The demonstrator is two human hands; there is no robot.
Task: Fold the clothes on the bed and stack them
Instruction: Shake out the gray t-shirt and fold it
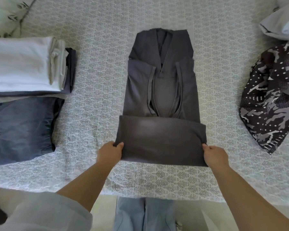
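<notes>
Grey shirt (pixel 162 84) lies frame centre on the bed (pixel 97 104), hem folded up. Left hand (pixel 109 151) and right hand (pixel 214 155) pinch the fold's corners. Soft, light, limp; best held at corners.

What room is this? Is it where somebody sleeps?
Most likely a bedroom. The clothes lie on a bed with a patterned bedspread, a pillow sits in the far corner, and folded laundry is stacked at one side.
</notes>
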